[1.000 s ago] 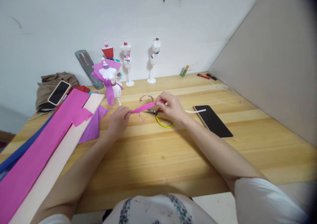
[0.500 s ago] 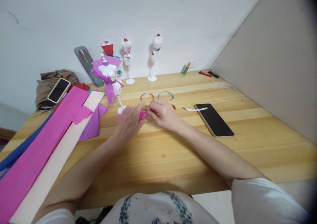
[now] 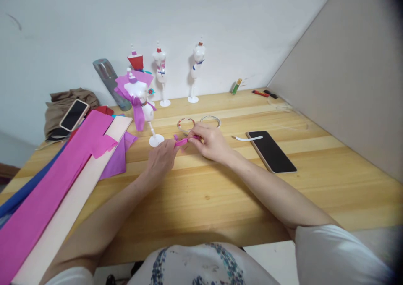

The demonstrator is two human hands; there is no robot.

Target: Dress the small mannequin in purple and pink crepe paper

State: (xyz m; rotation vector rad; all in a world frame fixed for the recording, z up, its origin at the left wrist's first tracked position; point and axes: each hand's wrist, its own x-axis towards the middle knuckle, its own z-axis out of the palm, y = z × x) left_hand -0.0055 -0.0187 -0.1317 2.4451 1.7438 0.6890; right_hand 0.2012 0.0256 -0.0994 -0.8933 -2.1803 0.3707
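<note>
- pink strip [image 3: 181, 142]: narrow and creased, spanning the short gap between both hands, over the wooden table [image 3: 208, 218], to the right of the nearest stand's base. contact with the tabletop cannot be told.
- left hand [image 3: 161, 158]: back of the hand upward, fingertips pressed together on the strip's left end; thumb mostly hidden.
- right hand [image 3: 210, 142]: thumb and forefinger pinching the strip's right end; remaining fingers curled.
- small pink ends beside the strip: too small to tell whether joined to it.
- red-and-white ring [image 3: 178, 124] and pale ring [image 3: 220, 121]: lying side by side just beyond the right hand.
- purple-draped mannequin [image 3: 137, 91]: white torso on a round white base [image 3: 156, 140], the base near the left hand.
- red-topped mannequin [image 3: 136, 61], pink-and-blue-banded mannequin [image 3: 160, 62] and blue-banded mannequin [image 3: 199, 56]: near the wall [image 3: 283, 16], behind the rings.
- grey bottle [image 3: 111, 81]: left of the mannequins, tilted in view.
- left side: pink material [image 3: 59, 180] overlying a pale sheet [image 3: 75, 197], with purple material [image 3: 117, 161] and blue material [image 3: 31, 188] alongside; light-framed phone [image 3: 74, 115] by a brown cloth [image 3: 67, 100].
- right side: dark-screened phone [image 3: 273, 151] lying flat, a white strip [image 3: 252, 139] partly across it.
- far right: green-and-yellow tube [image 3: 236, 86] upright but tilted; red item [image 3: 260, 93] lying beyond it.
</note>
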